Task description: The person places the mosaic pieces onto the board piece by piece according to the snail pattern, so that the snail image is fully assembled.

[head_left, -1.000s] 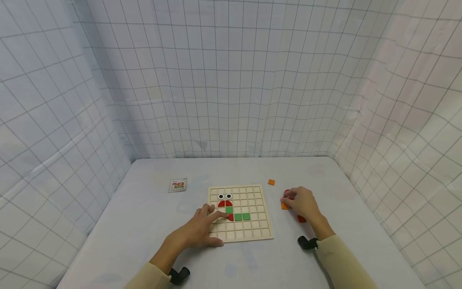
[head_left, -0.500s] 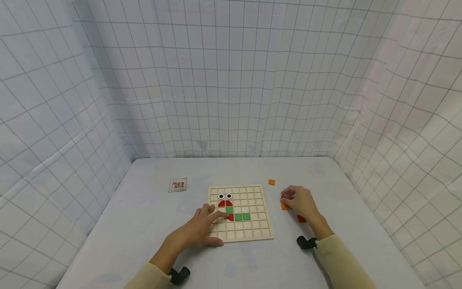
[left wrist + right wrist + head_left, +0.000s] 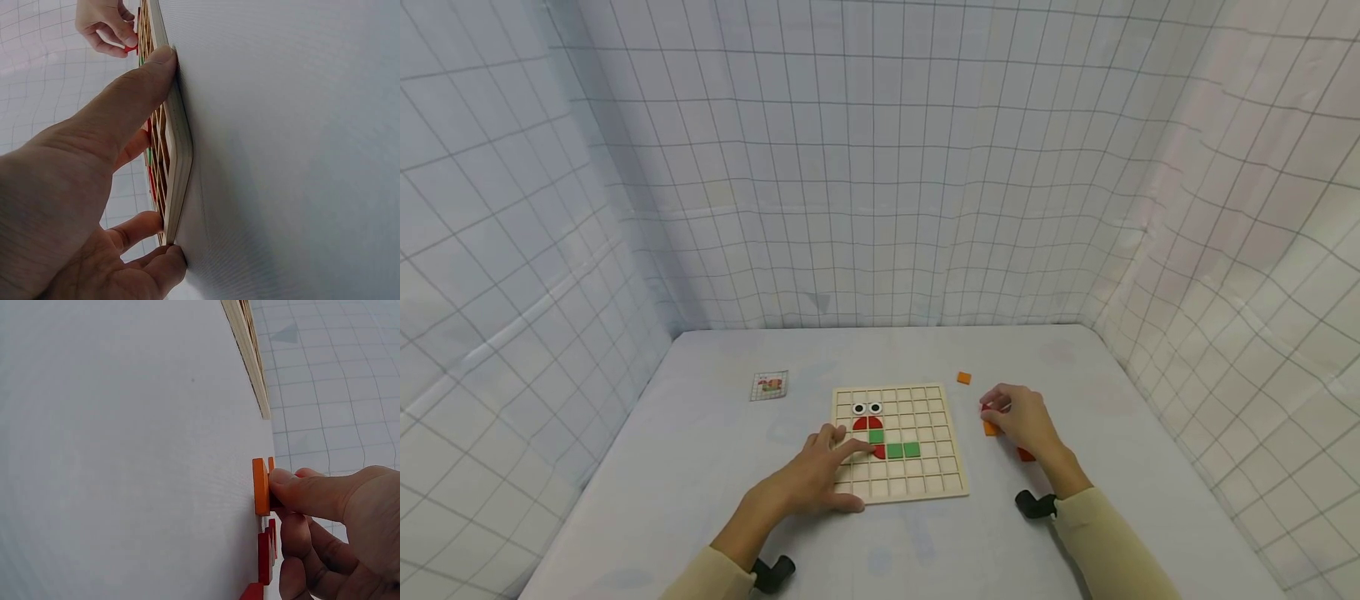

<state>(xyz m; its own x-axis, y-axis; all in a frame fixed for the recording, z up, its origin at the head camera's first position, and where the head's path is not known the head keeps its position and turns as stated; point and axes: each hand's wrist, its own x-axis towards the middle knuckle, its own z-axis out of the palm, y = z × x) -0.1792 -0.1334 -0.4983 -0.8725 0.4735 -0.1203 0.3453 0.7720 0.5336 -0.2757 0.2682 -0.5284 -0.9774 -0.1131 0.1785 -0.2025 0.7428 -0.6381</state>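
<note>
My left hand lies spread over the lower left of a wooden grid board. Its index fingertip touches a rounded red tile, and the thumb rests on the board's near edge. Green square tiles, two red curved tiles and two eye tiles sit in the grid. To the right of the board, my right hand pinches a small red tile between thumb and fingers. Right beside that thumb is an orange tile; the hand hides part of the loose pieces.
A lone orange square lies beyond the board's far right corner. Another red piece is by the right wrist, among several red pieces. A small picture card lies at the back left. White grid-lined curtains enclose the table.
My right hand has shifted slightly left and away from me. The red piece that showed beyond its fingers no longer shows there. My left hand has stayed in place.
</note>
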